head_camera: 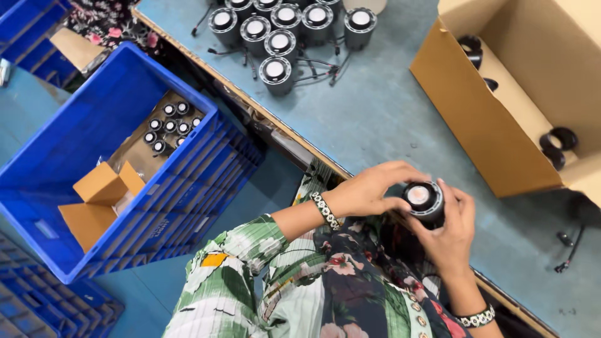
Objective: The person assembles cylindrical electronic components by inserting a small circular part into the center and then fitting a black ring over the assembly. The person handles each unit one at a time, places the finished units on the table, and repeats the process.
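A: What fills the middle of the view?

B: A blue-grey worktable [375,106] with a scuffed top; its edge runs from eleven o'clock down to five o'clock.

A: And below that edge?

B: A teal floor [25,119], at nine o'clock and again at six.

A: Anything standing on the floor?

B: A big blue plastic crate [81,144] at nine o'clock, with another blue crate [37,307] at seven and a third [25,25] at ten.

A: How is the light?

B: Even and soft, with only faint shadows on the tabletop.
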